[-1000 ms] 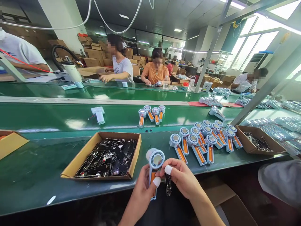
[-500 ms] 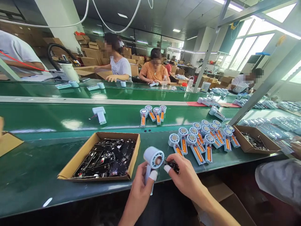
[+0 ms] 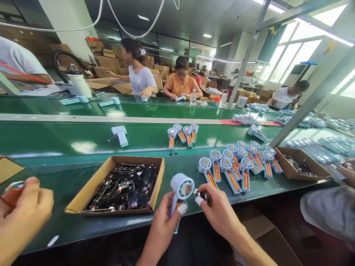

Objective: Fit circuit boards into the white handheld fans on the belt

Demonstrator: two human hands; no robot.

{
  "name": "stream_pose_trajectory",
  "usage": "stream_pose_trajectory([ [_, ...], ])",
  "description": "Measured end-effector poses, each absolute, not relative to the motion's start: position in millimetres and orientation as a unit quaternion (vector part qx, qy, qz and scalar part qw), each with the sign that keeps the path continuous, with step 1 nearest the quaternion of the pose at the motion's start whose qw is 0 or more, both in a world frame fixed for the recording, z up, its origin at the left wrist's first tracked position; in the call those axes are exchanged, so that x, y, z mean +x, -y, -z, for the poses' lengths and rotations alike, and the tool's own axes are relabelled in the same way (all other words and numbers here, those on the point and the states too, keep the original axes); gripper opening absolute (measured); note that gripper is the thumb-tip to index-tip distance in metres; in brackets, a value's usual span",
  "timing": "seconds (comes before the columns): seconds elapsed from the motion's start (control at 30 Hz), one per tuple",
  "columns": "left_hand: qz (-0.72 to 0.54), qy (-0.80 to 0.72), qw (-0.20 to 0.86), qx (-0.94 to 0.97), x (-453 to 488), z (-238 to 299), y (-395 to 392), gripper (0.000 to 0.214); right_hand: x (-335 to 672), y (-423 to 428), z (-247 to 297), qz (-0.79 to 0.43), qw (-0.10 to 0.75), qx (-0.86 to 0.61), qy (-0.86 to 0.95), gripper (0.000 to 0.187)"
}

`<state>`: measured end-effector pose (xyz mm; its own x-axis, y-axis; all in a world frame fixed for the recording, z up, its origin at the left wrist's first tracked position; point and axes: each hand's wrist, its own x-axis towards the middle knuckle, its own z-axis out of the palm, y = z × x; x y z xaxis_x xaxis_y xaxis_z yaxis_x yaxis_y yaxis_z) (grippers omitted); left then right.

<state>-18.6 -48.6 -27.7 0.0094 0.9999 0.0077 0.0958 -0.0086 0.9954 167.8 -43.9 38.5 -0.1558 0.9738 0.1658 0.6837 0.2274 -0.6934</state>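
My left hand [image 3: 165,221] is closed around the handle of a light-blue handheld fan [image 3: 181,187], its round head tilted up and facing right. A strip of orange shows inside the handle. Just right of the fan head, my right hand [image 3: 217,207] pinches a small black circuit board [image 3: 204,197] between thumb and fingers. Board and fan are close together; whether they touch I cannot tell. White covers wrap both thumbs. To the left of my hands, a cardboard tray [image 3: 159,184] holds many black circuit boards [image 3: 119,188].
Several open fans [image 3: 226,163] with orange insides lie at right, beside another cardboard box [image 3: 307,175]. More fans [image 3: 188,130] lie on the green belt [image 3: 77,138]. A co-worker's hands [image 3: 27,210] hold something at far left. A slanted metal post [image 3: 305,98] crosses the right side.
A co-worker's hands have come into view at far left. The fans on the belt have shifted slightly right. My hands keep nearly the same hold, the fan turned a little.
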Motion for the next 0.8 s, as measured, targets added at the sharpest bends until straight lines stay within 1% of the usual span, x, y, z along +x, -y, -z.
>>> stream_pose_trajectory([
  [0.07, -0.481, -0.524, 0.468, 0.524, -19, 26, 49, 0.048, 169, 44, -42, -0.17, 0.228, -0.574, 0.768, 0.018],
  [0.13, -0.484, -0.54, 0.452, 0.52, -17, 22, 51, 0.049, 170, 45, -49, -0.114, 0.133, -0.565, 0.807, 0.02],
  [0.2, -0.485, -0.549, 0.444, 0.515, -14, 17, 52, 0.049, 170, 47, -59, -0.08, 0.057, -0.537, 0.838, 0.019],
  [0.23, -0.487, -0.55, 0.445, 0.513, -12, 14, 53, 0.047, 170, 48, -64, -0.076, 0.034, -0.515, 0.853, 0.018],
  [0.3, -0.488, -0.548, 0.454, 0.506, -9, 10, 54, 0.042, 170, 50, -72, -0.102, 0.026, -0.456, 0.884, 0.018],
  [0.4, -0.491, -0.537, 0.488, 0.482, -5, 10, 55, 0.028, 168, 50, -74, -0.199, 0.077, -0.36, 0.908, 0.025],
  [0.5, -0.492, -0.525, 0.536, 0.442, -4, 13, 57, 0.026, 163, 47, -62, -0.331, 0.164, -0.318, 0.873, 0.029],
  [0.57, -0.49, -0.515, 0.574, 0.406, -6, 13, 57, 0.029, 159, 46, -48, -0.432, 0.211, -0.329, 0.813, 0.035],
  [0.67, -0.498, -0.463, 0.651, 0.339, -9, 12, 58, 0.041, 151, 45, -25, -0.564, 0.258, -0.382, 0.685, 0.049],
  [0.73, -0.507, -0.422, 0.69, 0.298, -9, 13, 60, 0.052, 146, 45, -12, -0.611, 0.295, -0.408, 0.611, 0.058],
  [0.8, -0.519, -0.414, 0.697, 0.272, -6, 17, 64, 0.056, 141, 45, -3, -0.619, 0.341, -0.423, 0.568, 0.061],
])
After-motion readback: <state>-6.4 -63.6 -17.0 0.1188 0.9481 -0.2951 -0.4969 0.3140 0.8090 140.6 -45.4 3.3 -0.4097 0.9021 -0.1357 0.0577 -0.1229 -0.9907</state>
